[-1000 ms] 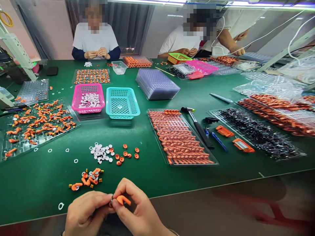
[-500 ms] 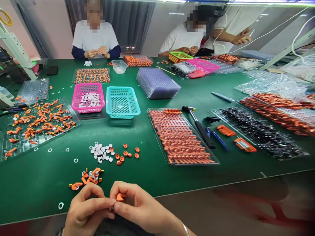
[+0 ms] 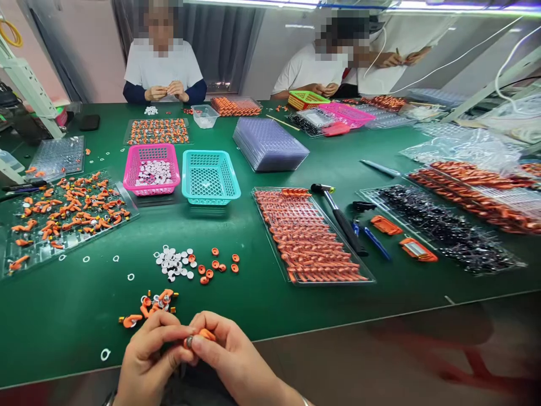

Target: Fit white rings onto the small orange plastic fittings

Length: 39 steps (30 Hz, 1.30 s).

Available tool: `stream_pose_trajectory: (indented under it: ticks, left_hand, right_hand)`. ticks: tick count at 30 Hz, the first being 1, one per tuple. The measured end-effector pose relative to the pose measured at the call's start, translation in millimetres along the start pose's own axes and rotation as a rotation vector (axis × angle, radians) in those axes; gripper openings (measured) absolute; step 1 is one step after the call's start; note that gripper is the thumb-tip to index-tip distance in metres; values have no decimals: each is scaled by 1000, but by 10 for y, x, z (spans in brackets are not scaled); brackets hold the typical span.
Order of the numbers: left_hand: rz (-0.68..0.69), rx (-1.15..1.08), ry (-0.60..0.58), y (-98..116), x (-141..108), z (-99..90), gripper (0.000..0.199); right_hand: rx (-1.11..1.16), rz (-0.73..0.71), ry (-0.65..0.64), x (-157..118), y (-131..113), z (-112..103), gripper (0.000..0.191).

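Just past the table's near edge, my left hand (image 3: pixel 153 356) and my right hand (image 3: pixel 232 351) meet fingertip to fingertip. Both pinch a small orange plastic part (image 3: pixel 207 334) with a round metallic end (image 3: pixel 189 341), much of it covered by my fingers. Right behind my left hand lies a little heap of orange pieces with gold-coloured tips (image 3: pixel 158 301). Farther back, white discs (image 3: pixel 174 262) are piled beside several small orange cups (image 3: pixel 215 264). A white ring (image 3: pixel 105 354) lies left of my left hand.
A pink basket (image 3: pixel 132 189) holds white discs next to a turquoise basket (image 3: pixel 211 200). Around them are trays of orange parts (image 3: pixel 313 237), stacked clear trays (image 3: pixel 270 144), a hammer (image 3: pixel 344 225), and black parts (image 3: pixel 439 225). Other people work across the green table (image 3: pixel 236 225).
The part in my fingers has turned, and its round metallic end now shows more. My left fingers have shifted slightly around it. At the back right, a co-worker's hands have moved.
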State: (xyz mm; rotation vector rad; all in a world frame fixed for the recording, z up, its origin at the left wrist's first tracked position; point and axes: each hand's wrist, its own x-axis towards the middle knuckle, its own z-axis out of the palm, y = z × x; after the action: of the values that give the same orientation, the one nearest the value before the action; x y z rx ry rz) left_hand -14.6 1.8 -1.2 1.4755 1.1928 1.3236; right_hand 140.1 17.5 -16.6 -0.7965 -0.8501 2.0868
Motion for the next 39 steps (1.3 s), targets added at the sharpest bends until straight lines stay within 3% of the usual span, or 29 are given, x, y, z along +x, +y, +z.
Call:
stream_pose_trajectory:
  ticks: [2,4,7,13,18,29,33,39]
  left_hand:
    - [-67,-35,31,2,7,-2,15]
    - [-126,-67,50,5,5,-10,15]
    - [-186,-82,56,7,-8,-21,10]
    - [-111,4,77,17,-27,-39,10]
    - [23,73,65,28,-26,-47,12]
    - [87,96,47,10,-68,-42,12]
    - [102,117,18,-12,-91,-55,14]
    - [227,183,-8,0,-82,-73,15]
  right_hand:
    - [-200,-133,27,-27,-56,-22,27]
    - [-470,-388,89,-58,-101,-36,15]
    - [-813,-694,125,-95,-141,-40,18]
    - [-1022,-835,124,-118,-137,-37,25]
    - [-1052,-848,150,-126,-129,-25,26]
    - [-1010,-841,145,-141,-115,-22,26]
    - [-965,-733,125,-130,-138,-17,18]
    - [-798,-456,25,-124,-249,-10,10]
